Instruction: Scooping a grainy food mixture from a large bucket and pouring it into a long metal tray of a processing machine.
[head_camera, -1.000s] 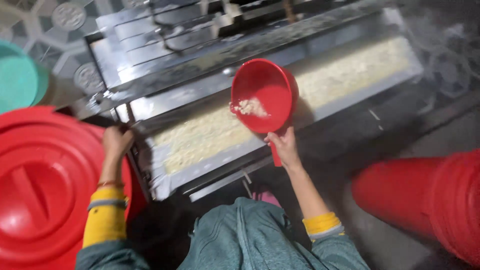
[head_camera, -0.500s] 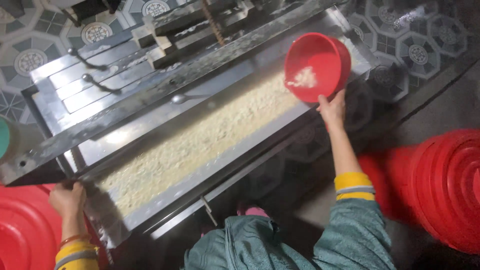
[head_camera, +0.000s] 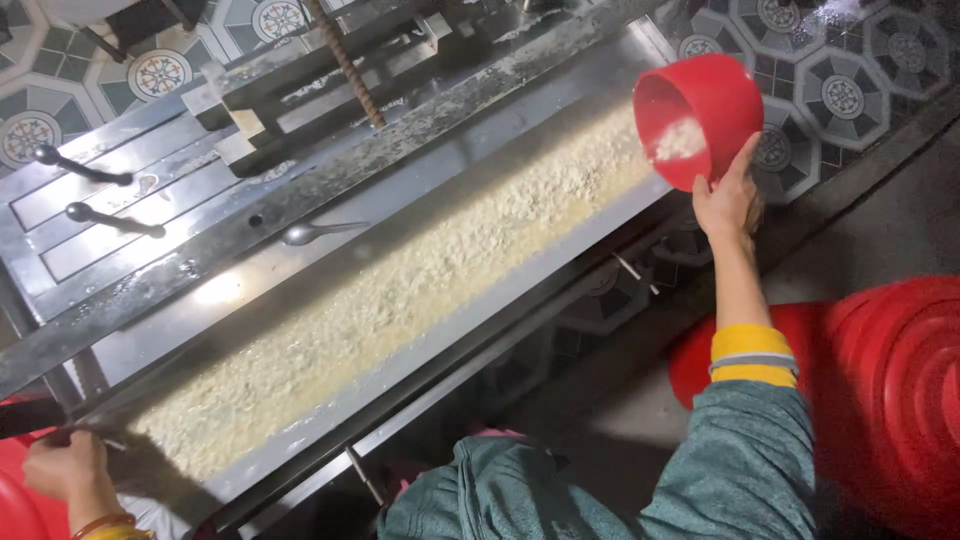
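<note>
Steel trough (head_camera: 560, 130), patterned floor tiles (head_camera: 850, 90)

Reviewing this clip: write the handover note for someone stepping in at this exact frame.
Right hand holds the red scoop bowl by its lower edge, tilted over the far right end of the metal trough; a small clump of pale crumbly mix sits inside the bowl.
Left hand grips the trough's near left corner.
Pale mix already lies along the trough's whole length.
Left: the clump in the bowl is not yet tipped out.
A red tub lies at the right.
</note>
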